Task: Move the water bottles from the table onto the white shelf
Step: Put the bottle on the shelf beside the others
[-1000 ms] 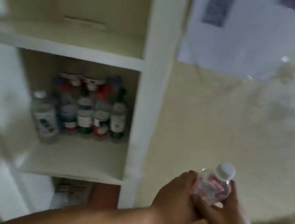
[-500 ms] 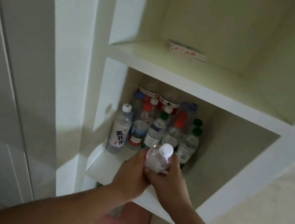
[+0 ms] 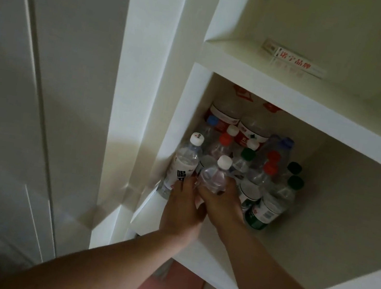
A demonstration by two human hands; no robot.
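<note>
Two hands, the left hand [image 3: 182, 209] and right hand [image 3: 221, 204], are wrapping their fingers around one white-capped bottle [image 3: 214, 177] at the front of the shelf [image 3: 193, 254], while about twelve more bottles [image 3: 253, 155] are standing behind it and one small box [image 3: 295, 58] is lying higher up.

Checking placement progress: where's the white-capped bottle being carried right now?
Head view, centre: the bottle is gripped by both hands, left hand and right hand, at the lower shelf front, before the stored bottles.
</note>
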